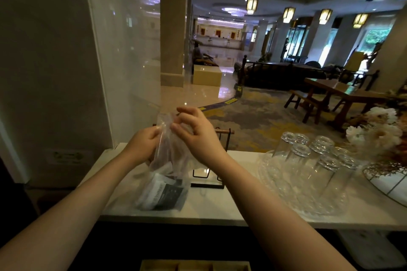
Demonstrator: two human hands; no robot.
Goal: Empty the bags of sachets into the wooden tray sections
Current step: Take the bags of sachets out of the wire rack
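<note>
A clear plastic bag stands upright on the white counter, with dark and white sachets lying in its bottom. My left hand grips the bag's left side near the top. My right hand pinches the bag's top edge from the right with fingertips together. The wooden tray with its dividers shows only as a strip at the bottom edge, below the counter's front.
A black wire stand with a copper bar sits just behind the bag. Right of it, several upturned glasses stand on a clear glass tray. White flowers fill the far right. A pale wall bounds the left side.
</note>
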